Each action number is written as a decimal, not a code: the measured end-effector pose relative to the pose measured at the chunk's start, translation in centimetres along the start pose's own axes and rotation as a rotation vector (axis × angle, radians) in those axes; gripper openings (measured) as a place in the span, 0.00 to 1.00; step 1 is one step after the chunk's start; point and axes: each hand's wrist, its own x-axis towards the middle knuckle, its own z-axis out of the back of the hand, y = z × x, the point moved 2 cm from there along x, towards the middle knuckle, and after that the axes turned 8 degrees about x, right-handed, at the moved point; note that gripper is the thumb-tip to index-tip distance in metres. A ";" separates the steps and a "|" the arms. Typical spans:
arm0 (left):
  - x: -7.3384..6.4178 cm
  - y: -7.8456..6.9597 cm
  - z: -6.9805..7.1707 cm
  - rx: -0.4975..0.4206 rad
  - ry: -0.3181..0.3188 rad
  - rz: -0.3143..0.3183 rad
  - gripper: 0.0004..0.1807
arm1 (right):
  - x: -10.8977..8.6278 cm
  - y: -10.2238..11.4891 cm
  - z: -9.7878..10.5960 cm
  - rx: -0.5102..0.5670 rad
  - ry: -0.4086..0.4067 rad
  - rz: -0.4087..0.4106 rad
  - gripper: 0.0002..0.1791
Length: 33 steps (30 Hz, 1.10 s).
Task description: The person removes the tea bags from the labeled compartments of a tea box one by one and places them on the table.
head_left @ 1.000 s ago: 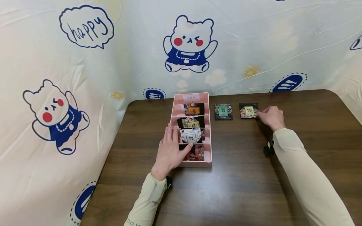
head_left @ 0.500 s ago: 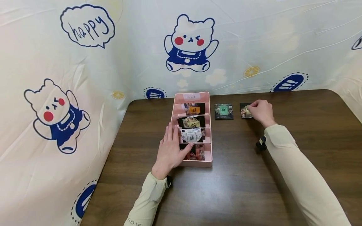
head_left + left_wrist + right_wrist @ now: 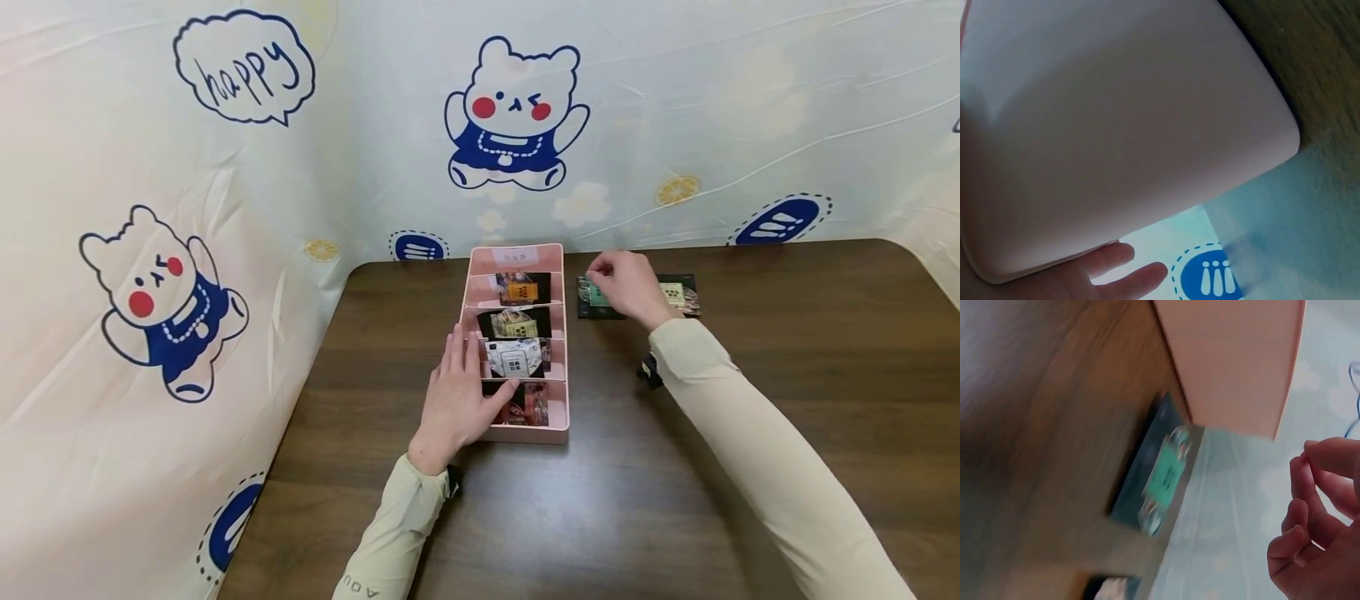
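Note:
My left hand (image 3: 453, 404) rests along the left side of a pink divided box (image 3: 557, 437), fingers straight, thumb reaching over its front compartment. Sachets stand in the compartments: an orange-labelled one (image 3: 522, 290), a yellow-labelled one (image 3: 521, 327), a white one (image 3: 516, 360) and red ones (image 3: 534, 408). My right hand (image 3: 633, 283) hovers over a dark, green-labelled sachet (image 3: 597, 310) lying right of the box. In the right wrist view its thumb and forefinger tips meet with nothing between them, and the other fingers curl. A dark sachet with a pale yellow label (image 3: 678, 293) lies beyond that hand.
The brown wooden table (image 3: 652, 500) carries the box and both loose sachets. A printed cloth (image 3: 630, 125) with bear drawings hangs behind it and along the left. A white paper label (image 3: 517, 257) marks the box's back compartment.
My right hand has left the pale-yellow-labelled sachet and moved left over the green-labelled one. Both sachets stay on the table. My left hand keeps its place on the box; the view shifts slightly.

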 end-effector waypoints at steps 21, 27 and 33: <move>0.0 -0.1 0.2 0.022 -0.024 -0.011 0.55 | 2.5 3.7 -5.4 -0.214 0.083 0.049 0.16; 0.0 -0.1 0.1 0.021 -0.021 -0.012 0.55 | 2.7 3.4 -5.6 -0.237 0.067 0.048 0.12; 0.0 0.1 0.1 0.020 -0.016 -0.004 0.55 | 2.7 3.6 -5.7 -0.254 0.046 0.070 0.11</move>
